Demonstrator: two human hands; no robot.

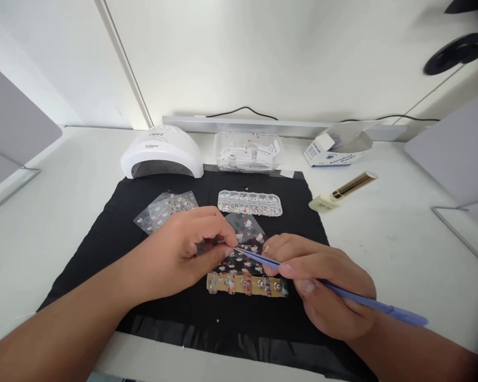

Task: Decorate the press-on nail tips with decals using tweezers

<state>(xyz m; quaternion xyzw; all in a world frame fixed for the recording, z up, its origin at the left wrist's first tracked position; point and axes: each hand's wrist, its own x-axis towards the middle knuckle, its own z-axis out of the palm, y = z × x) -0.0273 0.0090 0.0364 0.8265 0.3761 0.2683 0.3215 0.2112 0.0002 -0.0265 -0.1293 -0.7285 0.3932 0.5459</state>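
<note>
Two hands work over a white desk point(382, 249), on a black mat point(115, 249) near its front edge. At the mat's back edge sit a lamp point(162, 153), a clear box point(247, 154) and a bead tray point(249, 202); a glue bottle point(342, 192) lies toward the desk's right edge. My left hand point(183, 254) pinches a sticker sheet point(247, 233), pressing it flat at mid-mat. My right hand point(322, 281) grips blue tweezers point(342, 294), tips touching the sheet. Just in front lies a strip point(258, 286) of nail tips. I judge a slip of the tips could tear a sticker, or the sheet could lift if my pinch loosens.
</note>
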